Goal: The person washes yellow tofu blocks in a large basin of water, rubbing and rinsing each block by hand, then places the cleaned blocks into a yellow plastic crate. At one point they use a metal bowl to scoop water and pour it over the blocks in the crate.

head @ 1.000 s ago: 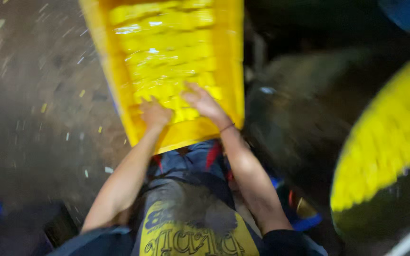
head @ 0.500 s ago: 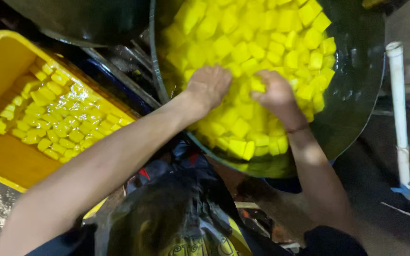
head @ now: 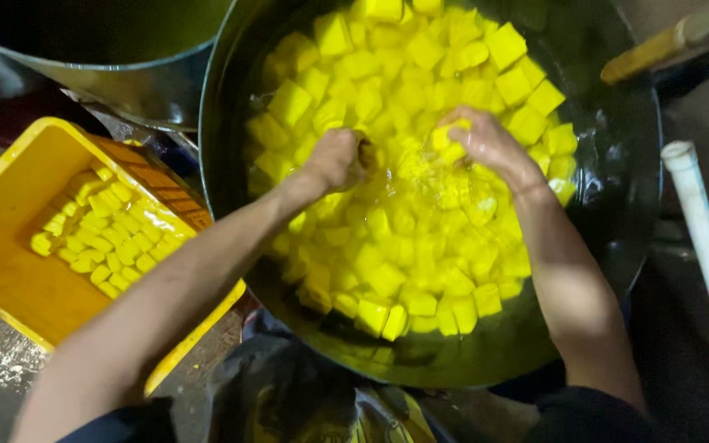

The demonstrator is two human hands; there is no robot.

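Left hand and right hand, each closed on yellow cubes, dip into a dark basin of liquid; a yellow crate waits left.

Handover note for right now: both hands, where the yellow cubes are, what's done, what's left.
Left hand: closed in a fist among the floating yellow cubes, contents hidden.
Right hand: fingers curled around a few cubes at the surface.
Big dark pan: mostly full of cubes in yellow liquid.
Yellow crate, to the left: one small batch of cubes in neat rows.
Done: that batch crated. Left: most cubes are in the pan.
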